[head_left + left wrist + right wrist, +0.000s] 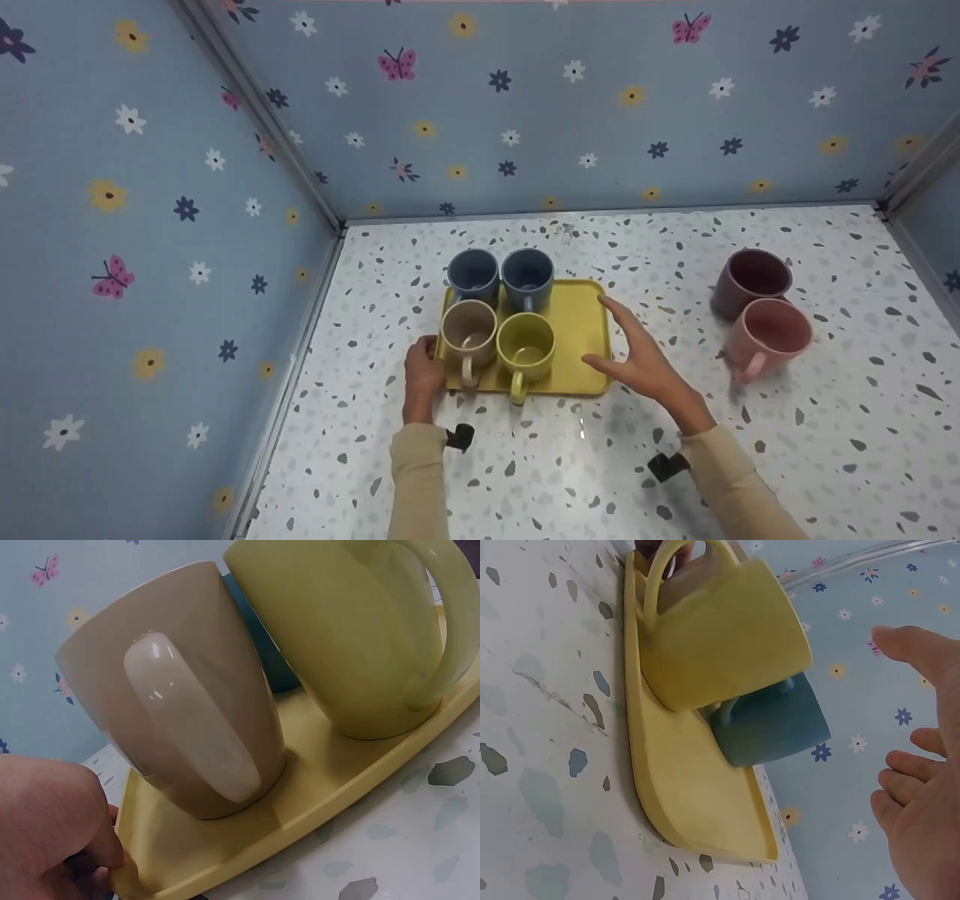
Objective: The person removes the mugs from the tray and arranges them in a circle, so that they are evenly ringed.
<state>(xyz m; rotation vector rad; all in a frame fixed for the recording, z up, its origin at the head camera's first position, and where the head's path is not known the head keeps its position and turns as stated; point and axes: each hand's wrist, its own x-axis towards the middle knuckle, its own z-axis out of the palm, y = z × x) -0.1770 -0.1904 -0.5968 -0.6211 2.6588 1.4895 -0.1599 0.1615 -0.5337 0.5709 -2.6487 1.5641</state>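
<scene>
A yellow tray (581,337) carries two blue mugs (473,274) at the back, with a beige mug (469,334) and a yellow-green mug (526,346) in front. My left hand (424,373) grips the tray's left rim beside the beige mug; in the left wrist view its fingers (105,836) curl at the tray's corner. Over the tray's right end, my right hand (646,361) is spread, thumb and fingers apart, holding nothing. The right wrist view shows that hand (930,787) to the right of the tray and mugs.
Off to the right on the speckled tabletop (600,465) stand a dark maroon mug (752,283) and a pink mug (770,337), close together. Flower-patterned panels (600,105) wall in the back and left side.
</scene>
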